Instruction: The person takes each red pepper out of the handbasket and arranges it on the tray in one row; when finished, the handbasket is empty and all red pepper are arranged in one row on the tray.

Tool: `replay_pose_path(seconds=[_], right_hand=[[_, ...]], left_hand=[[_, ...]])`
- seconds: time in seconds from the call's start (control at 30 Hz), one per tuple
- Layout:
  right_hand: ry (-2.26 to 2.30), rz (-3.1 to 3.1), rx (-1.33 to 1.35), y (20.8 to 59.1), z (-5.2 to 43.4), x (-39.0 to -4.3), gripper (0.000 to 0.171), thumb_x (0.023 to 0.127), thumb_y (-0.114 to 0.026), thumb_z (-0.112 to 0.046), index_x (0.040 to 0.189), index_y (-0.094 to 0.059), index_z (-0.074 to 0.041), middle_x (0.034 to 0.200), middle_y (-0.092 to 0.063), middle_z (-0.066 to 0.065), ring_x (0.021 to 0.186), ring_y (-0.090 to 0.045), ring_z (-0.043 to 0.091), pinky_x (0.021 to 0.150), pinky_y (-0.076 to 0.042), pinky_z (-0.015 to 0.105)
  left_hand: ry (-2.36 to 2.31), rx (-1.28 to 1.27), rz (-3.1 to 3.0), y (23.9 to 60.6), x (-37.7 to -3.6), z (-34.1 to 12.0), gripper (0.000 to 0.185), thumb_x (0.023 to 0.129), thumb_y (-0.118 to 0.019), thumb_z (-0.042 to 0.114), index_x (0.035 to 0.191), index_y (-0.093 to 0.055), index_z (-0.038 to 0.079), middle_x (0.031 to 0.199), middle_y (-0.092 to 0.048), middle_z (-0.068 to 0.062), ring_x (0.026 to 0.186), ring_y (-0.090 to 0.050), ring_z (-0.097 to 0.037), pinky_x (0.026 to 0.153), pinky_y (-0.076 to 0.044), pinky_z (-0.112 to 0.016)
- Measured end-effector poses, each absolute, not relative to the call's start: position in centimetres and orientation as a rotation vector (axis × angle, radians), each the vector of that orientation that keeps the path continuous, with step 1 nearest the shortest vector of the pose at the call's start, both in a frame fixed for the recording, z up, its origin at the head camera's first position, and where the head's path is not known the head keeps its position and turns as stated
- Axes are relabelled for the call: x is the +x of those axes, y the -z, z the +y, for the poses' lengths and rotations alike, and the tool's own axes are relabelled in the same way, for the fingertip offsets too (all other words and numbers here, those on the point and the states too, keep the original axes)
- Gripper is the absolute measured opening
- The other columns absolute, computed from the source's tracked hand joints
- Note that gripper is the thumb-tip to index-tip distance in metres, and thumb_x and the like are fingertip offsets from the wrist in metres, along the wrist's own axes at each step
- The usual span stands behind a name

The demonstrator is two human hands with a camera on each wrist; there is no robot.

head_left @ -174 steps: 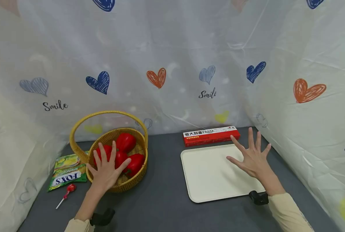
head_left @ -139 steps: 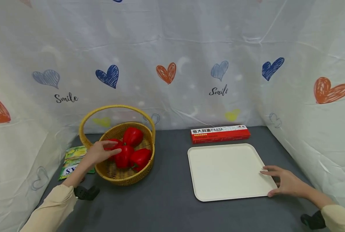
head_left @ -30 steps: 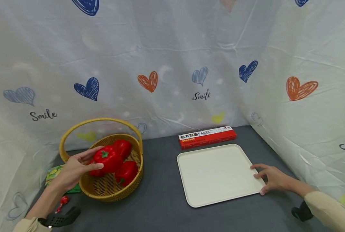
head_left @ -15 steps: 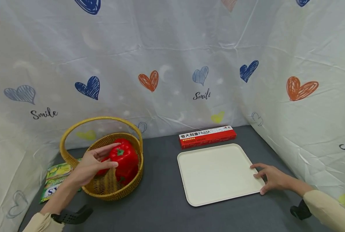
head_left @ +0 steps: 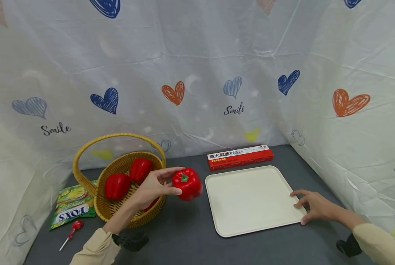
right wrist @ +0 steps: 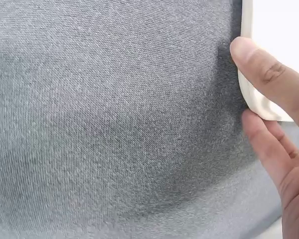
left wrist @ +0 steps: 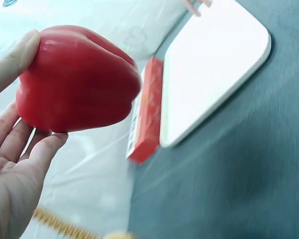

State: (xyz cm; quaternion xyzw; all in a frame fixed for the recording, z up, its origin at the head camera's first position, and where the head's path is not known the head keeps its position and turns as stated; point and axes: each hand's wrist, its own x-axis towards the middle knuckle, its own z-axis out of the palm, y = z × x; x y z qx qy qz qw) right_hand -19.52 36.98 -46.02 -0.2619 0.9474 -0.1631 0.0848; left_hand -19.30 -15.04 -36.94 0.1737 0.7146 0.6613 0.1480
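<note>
My left hand (head_left: 154,187) grips a red bell pepper (head_left: 188,184), its green stem facing me in the head view. It holds the pepper above the table between the basket and the tray. In the left wrist view the thumb lies on one side of the pepper (left wrist: 79,82) and the fingers on the other. The yellow wicker basket (head_left: 131,223) holds more red peppers (head_left: 117,187), one mostly hidden behind my left wrist. My right hand (head_left: 317,206) holds the near right corner of the cream tray (head_left: 250,200), its thumb and fingers at the rim.
A red and white pasta box (head_left: 240,158) lies behind the tray. Left of the basket are a green and yellow Fox's packet (head_left: 72,208) and a red lollipop (head_left: 76,225). The basket's tall handle (head_left: 124,135) arches upward. A printed curtain encloses the dark table (head_left: 191,235).
From spread hands, my left hand reached into the basket, took a pepper and carried it rightward past the basket's rim. My right hand went to the tray's corner and has stayed there.
</note>
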Motion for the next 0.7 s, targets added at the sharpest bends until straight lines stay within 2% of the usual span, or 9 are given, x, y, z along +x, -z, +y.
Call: replay_pose_path(seconds=[0.13,0.27,0.37,0.53,0.6,0.7], right_hand=[[0.517,2.901,-0.852,46.4,37.3,-19.0,0.05,0.049,-0.077,-0.052,0.082,-0.073,-0.014,0.109,-0.057,0.011,0.094,-0.056,0.024,0.072,-0.047,0.027],[0.696,2.916,-0.908,47.1,37.6,-18.2,0.038,0.053,-0.08,-0.043,0.075,-0.071,-0.014,0.105,-0.057,0.014,0.071,-0.055,0.005,0.058,-0.044,0.02],[0.793,2.902,-0.849,47.4,37.7,-17.8,0.029,0.055,-0.08,-0.039,0.069,-0.068,-0.018,0.106,-0.056,0.016,0.059,-0.049,-0.003,0.051,-0.042,0.018],[0.708,2.967,-0.732,47.5,37.7,-17.6,0.025,0.051,-0.081,-0.043,0.059,-0.062,-0.028,0.108,-0.058,0.008,0.079,-0.055,0.001,0.061,-0.045,0.017],[0.711,2.99,-0.764,47.6,37.7,-17.6,0.026,0.049,-0.082,-0.041,0.057,-0.06,-0.029,0.106,-0.058,0.006,0.084,-0.055,0.003,0.062,-0.045,0.016],[0.818,2.966,-0.882,48.0,37.7,-17.6,0.026,0.05,-0.084,-0.033,0.056,-0.059,-0.026,0.101,-0.057,0.007,0.082,-0.053,0.004,0.058,-0.044,0.015]], left_hand=[[-1.884,0.528,2.078,38.4,-20.4,-11.8,0.055,0.072,-0.075,0.015,0.123,-0.055,0.014,0.121,-0.055,-0.005,0.107,-0.053,-0.025,0.085,-0.048,-0.036],[-1.885,0.532,2.072,40.2,-21.6,-8.7,0.054,0.073,-0.075,0.018,0.123,-0.055,0.016,0.121,-0.056,-0.003,0.108,-0.052,-0.025,0.084,-0.049,-0.036],[-1.881,0.536,2.071,41.5,-22.6,-6.7,0.053,0.074,-0.075,0.019,0.123,-0.055,0.016,0.119,-0.057,-0.004,0.107,-0.053,-0.025,0.081,-0.05,-0.036],[-1.882,0.542,2.101,43.5,-24.7,-3.7,0.055,0.073,-0.075,0.02,0.124,-0.055,0.014,0.118,-0.058,-0.002,0.108,-0.052,-0.023,0.081,-0.05,-0.035],[-1.891,0.535,2.116,44.1,-25.5,-2.7,0.055,0.074,-0.075,0.019,0.124,-0.054,0.013,0.119,-0.057,-0.002,0.108,-0.052,-0.023,0.082,-0.049,-0.035],[-1.926,0.514,2.122,44.9,-26.5,-1.5,0.055,0.074,-0.074,0.017,0.125,-0.053,0.01,0.119,-0.057,-0.004,0.106,-0.053,-0.024,0.081,-0.05,-0.034]])
